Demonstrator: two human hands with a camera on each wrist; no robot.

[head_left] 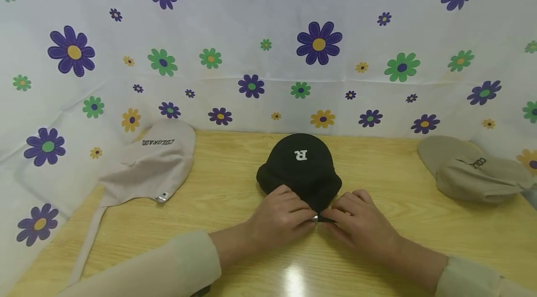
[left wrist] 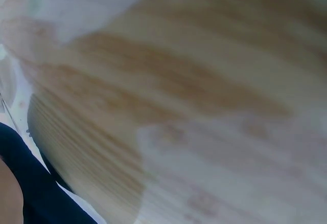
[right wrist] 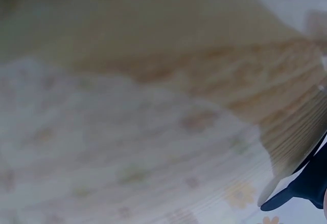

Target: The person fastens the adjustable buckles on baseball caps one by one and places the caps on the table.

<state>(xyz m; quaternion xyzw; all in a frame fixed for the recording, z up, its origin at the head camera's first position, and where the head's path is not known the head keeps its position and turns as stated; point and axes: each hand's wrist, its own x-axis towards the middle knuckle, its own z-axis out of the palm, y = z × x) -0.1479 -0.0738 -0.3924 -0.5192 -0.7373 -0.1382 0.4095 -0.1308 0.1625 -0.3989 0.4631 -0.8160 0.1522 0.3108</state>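
Pinching the silver metal buckle [head_left: 315,218] and black cloth strap [head_left: 325,219], likely the best hold, the left hand [head_left: 280,218] and right hand [head_left: 361,220] grip a probably light, floppy black fabric cap [head_left: 303,169] on the yellow wood-grain table [head_left: 230,173].

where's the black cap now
In the head view, the black cap sits near the middle, between the pinkish cap at left and khaki cap at right.
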